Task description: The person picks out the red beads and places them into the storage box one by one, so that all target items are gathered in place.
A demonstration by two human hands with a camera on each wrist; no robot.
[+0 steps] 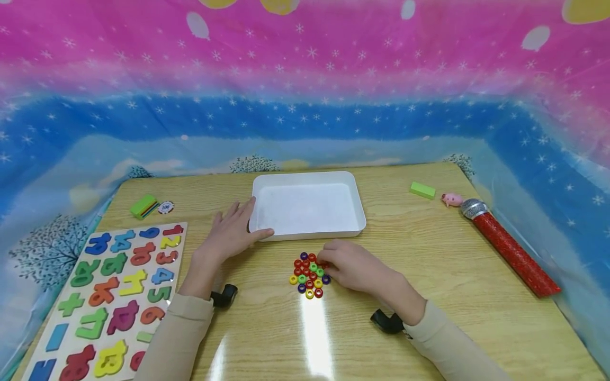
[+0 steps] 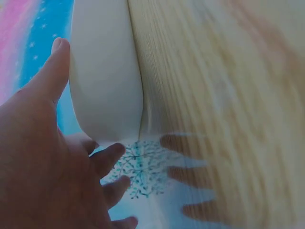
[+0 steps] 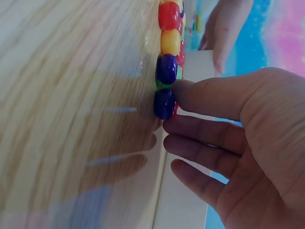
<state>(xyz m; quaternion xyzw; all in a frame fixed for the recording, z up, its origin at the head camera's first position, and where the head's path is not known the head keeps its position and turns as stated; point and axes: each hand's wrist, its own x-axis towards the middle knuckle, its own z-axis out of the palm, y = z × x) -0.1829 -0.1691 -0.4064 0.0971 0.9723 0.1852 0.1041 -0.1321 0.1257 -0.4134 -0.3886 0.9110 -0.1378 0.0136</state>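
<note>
A white rectangular tray (image 1: 310, 233) stands at the table's middle back. My left hand (image 1: 229, 233) rests at its near left corner, thumb along the front rim and fingers beside the left wall. In the left wrist view, those fingers (image 2: 114, 191) are loosely spread. In front of the tray lies a cluster of ring-shaped beads (image 1: 310, 272) in red, yellow, green and dark blue. My right hand (image 1: 352, 264) reaches in from the right, thumb and index finger closed around a bead at the cluster's edge. A dark blue bead (image 3: 165, 103) and some red show at these fingertips; which one is pinched is unclear.
On the left lies a number puzzle board (image 1: 183, 238), with green blocks (image 1: 144, 206) and a poker chip (image 1: 166, 207) behind it. A green block (image 1: 422, 190), a pink pig figure (image 1: 451, 199) and a red microphone (image 1: 512, 248) lie at the right. Patterned cloth (image 1: 305, 116) surrounds the table.
</note>
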